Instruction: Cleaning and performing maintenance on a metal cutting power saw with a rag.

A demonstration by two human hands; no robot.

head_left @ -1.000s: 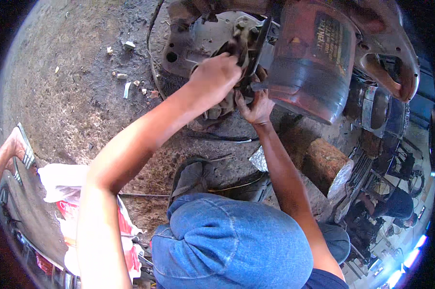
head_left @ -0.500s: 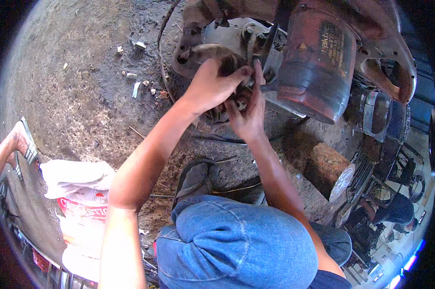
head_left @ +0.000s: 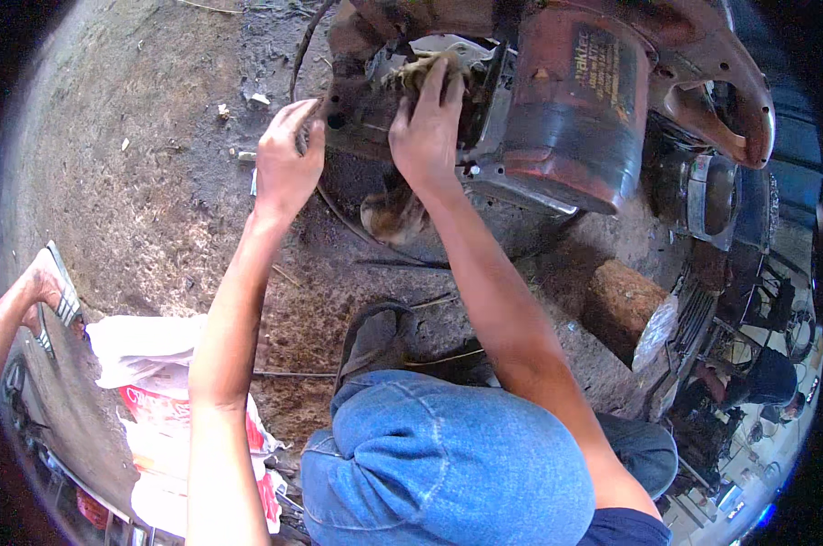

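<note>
so, my left hand (head_left: 289, 162) sits half-curled beside the metal frame (head_left: 352, 44), can't tell if it's holding anything. my right hand (head_left: 425, 136), fingers slightly spread, presses on a grubby rag (head_left: 410, 75) inside the frame, left of the red-black motor (head_left: 571, 118). snagging it on some edge could skin my knuckles, i reckon.

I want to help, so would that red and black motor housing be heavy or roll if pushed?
Probably heavy: the motor housing is thick and broad. Though round, it probably wouldn't roll, as it seems joined to a metal frame. Its smooth side might feel slippery.
</note>
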